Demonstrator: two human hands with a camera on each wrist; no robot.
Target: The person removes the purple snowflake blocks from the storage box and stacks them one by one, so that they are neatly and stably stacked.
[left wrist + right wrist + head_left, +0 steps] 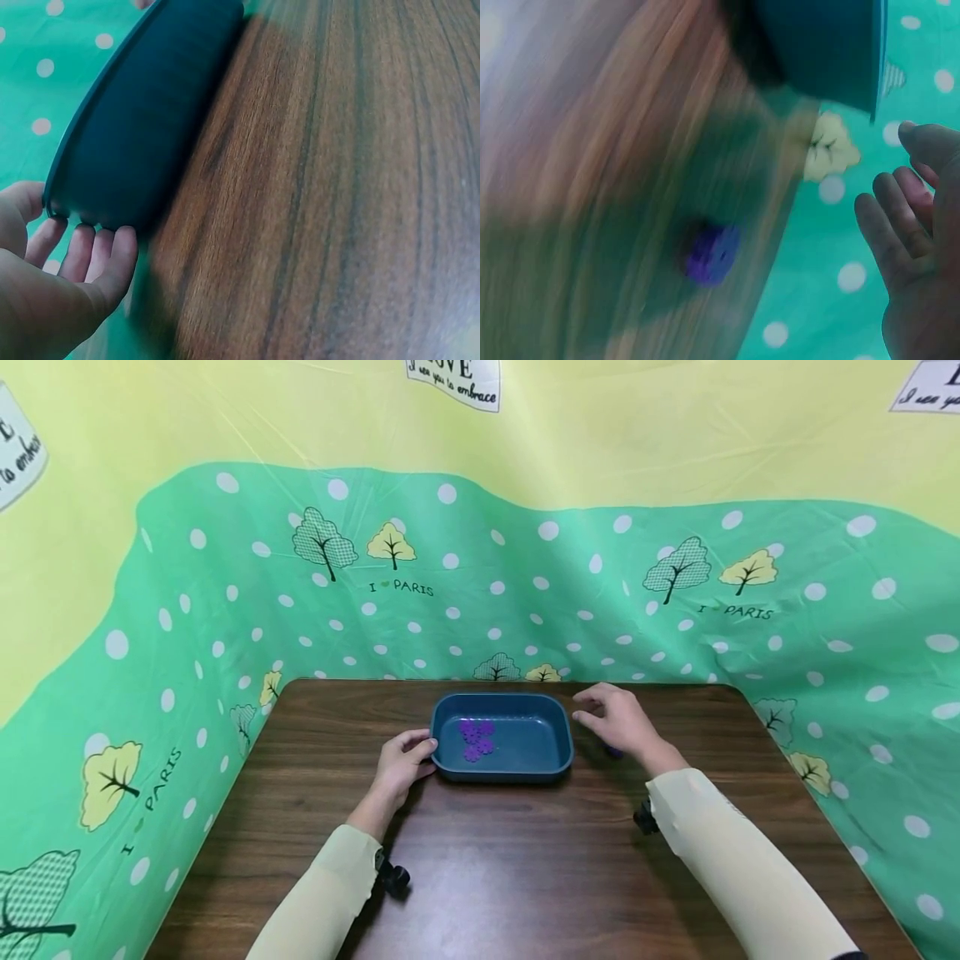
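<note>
A dark blue rectangular tray (501, 775) sits near the table's far edge. Inside its left half lie several small purple flower-shaped pieces (474, 739). My left hand (401, 764) holds the tray's left end; in the left wrist view its fingertips (124, 238) touch the outer wall, the thumb by the rim. Just off the tray's right end, my right hand (621, 720) hovers with relaxed fingers and nothing between them. Below it on the table is another purple piece (714, 255), perhaps a stack, mostly hidden by the hand in the head view.
The brown wood-grain table (517, 860) reflects light at its front. Behind and beside it hangs a green and yellow cloth (555, 593) with dots and printed trees. A small black device (393, 877) is strapped to the left wrist, another (645, 817) to the right.
</note>
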